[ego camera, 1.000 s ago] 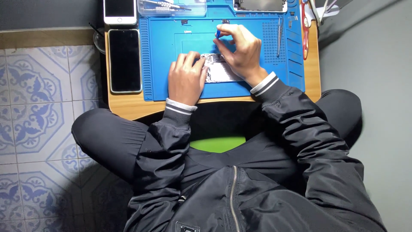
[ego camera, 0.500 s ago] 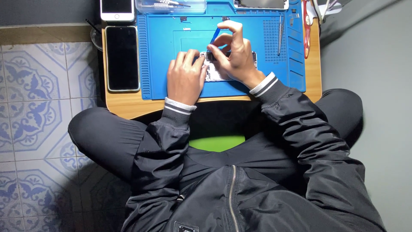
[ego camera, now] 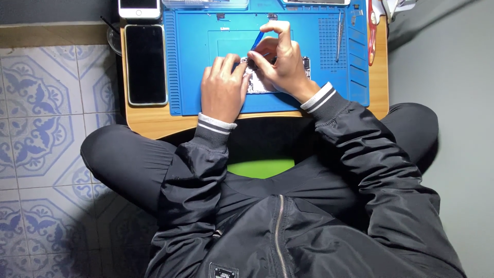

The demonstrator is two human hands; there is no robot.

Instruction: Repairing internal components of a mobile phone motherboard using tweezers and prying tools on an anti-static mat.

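Centrally, an opened phone (ego camera: 257, 81) lies flat on the blue mat (ego camera: 195, 62), long axis apparently left-right, largely hidden by both hands. Right hand (ego camera: 280, 64) pinches a thin blue pry tool (ego camera: 256, 41), tip slanting down-left into the phone; left hand (ego camera: 222, 87) presses palm-down on the phone's left end, fingers closed. A dark phone (ego camera: 146, 64) lies left on the wooden surface (ego camera: 149, 121).

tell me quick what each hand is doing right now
Left hand: lies flat, palm down, pressing on the opened phone, gripping nothing.
Right hand: closed, pinching a thin blue tool.
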